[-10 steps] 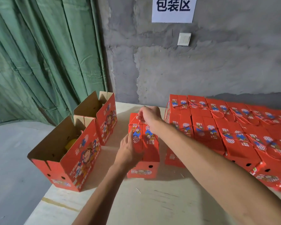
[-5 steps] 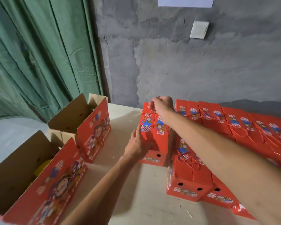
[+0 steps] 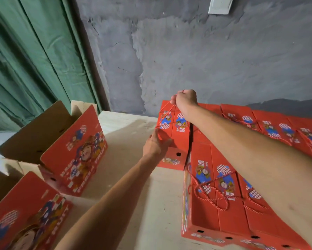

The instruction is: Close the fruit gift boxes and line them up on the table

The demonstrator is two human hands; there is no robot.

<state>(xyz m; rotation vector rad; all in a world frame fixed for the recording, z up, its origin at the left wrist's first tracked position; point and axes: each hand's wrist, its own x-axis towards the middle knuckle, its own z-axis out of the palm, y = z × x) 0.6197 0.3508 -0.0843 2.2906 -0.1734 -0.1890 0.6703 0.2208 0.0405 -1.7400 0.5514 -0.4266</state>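
Observation:
A closed red gift box (image 3: 177, 141) with cartoon print stands on the wooden table (image 3: 133, 186), at the left end of the back row of closed boxes (image 3: 270, 127). My right hand (image 3: 185, 100) pinches its red rope handle (image 3: 165, 112) above the lid. My left hand (image 3: 156, 145) presses flat against the box's left side. Another row of closed boxes (image 3: 222, 201) lies in front, to the right. Two open boxes stand at the left, one (image 3: 68, 150) farther back and one (image 3: 25, 219) close to me.
A grey concrete wall (image 3: 187, 60) rises right behind the table's far edge. A green curtain (image 3: 29, 60) hangs at the left. Bare tabletop runs between the open boxes and the closed rows.
The held box has moved back and right, up against the back row of closed boxes. The camera has come closer and tilted down; both hands keep their hold.

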